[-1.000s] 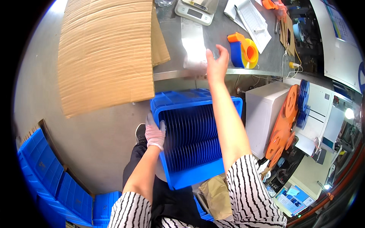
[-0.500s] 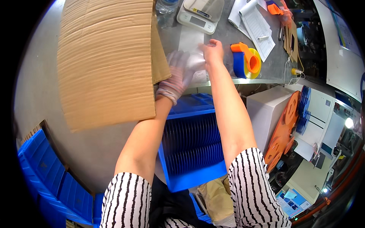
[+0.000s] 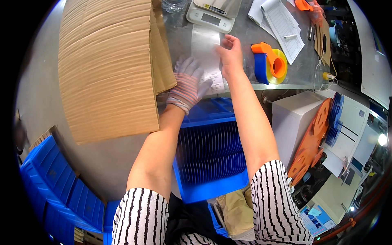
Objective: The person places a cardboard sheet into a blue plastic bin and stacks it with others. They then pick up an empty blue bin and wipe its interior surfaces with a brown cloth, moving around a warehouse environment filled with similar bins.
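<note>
On the grey table lies a flat, silvery translucent bag (image 3: 205, 43), with a white printed label (image 3: 215, 80) at its near end. My left hand (image 3: 187, 85), in a striped grey glove, rests flat with its fingers spread along the bag's left edge, thumb pointing toward the label. At the bag's right edge is my bare right hand (image 3: 231, 57), its fingers loosely bent and the thumb held apart from them. Nothing shows in its grip. A tape dispenser (image 3: 261, 67), orange and blue with a yellow roll, stands just right of that hand.
A large cardboard box (image 3: 108, 73) stands left of my hands. Beyond the bag are a white scale (image 3: 210, 18) and paper forms (image 3: 283, 30). Below the table edge sits a blue crate (image 3: 212, 192) with rows of thin discs or plates. More blue crates (image 3: 61, 179) stand lower left.
The bag, shiny and blurred between my hands before, now lies flatter with its label showing. My left hand has slid slightly down and left, and my right hand's fingers have loosened.
</note>
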`<state>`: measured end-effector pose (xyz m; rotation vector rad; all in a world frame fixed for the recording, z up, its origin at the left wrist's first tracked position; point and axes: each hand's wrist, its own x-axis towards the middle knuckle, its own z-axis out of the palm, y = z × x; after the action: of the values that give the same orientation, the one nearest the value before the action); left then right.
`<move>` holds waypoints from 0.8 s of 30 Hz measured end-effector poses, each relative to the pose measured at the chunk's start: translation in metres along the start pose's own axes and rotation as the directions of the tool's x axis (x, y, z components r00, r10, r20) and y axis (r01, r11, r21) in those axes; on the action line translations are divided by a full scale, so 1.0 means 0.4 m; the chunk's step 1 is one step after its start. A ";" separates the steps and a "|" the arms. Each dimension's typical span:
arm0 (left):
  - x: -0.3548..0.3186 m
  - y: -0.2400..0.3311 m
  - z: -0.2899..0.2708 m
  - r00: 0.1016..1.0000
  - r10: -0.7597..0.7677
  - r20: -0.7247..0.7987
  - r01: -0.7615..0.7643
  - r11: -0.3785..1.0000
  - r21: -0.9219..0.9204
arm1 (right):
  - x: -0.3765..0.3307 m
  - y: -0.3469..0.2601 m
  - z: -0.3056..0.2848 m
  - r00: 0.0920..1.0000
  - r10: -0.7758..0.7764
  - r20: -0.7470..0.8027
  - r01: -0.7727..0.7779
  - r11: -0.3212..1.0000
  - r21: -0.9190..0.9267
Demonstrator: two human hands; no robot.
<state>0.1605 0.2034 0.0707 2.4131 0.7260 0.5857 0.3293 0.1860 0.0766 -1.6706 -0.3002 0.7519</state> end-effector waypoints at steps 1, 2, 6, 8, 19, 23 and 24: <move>0.003 0.005 -0.003 1.000 0.003 0.001 -0.003 1.000 0.010 | 0.004 -0.004 0.005 1.000 -0.009 0.016 0.009 1.000 -0.003; 0.007 0.010 -0.006 1.000 0.006 0.002 -0.006 1.000 0.020 | 0.005 -0.010 0.004 0.998 -0.004 0.069 0.003 1.000 0.011; 0.007 0.015 -0.004 0.999 -0.021 0.025 0.020 0.998 0.058 | 0.000 -0.026 0.000 0.973 0.021 0.228 -0.045 0.994 0.100; 0.009 0.019 -0.005 1.000 -0.018 0.018 0.017 0.998 0.067 | 0.008 -0.023 -0.012 0.961 0.004 0.276 -0.042 0.990 0.134; 0.014 0.028 -0.003 1.000 -0.019 0.025 0.017 0.997 0.069 | 0.026 0.007 -0.014 0.966 -0.045 0.255 0.039 0.999 0.029; 0.011 0.025 0.004 1.000 -0.009 0.011 0.008 0.998 0.067 | 0.023 0.014 -0.009 0.974 -0.109 0.199 0.117 0.993 -0.029; 0.010 0.024 0.003 1.000 -0.006 0.013 0.005 0.997 0.074 | 0.017 0.005 -0.006 0.976 -0.117 0.182 0.135 0.987 -0.089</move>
<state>0.1676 0.1987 0.0765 2.4795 0.7615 0.5492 0.3356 0.1875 0.0728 -1.6651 -0.5728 0.8014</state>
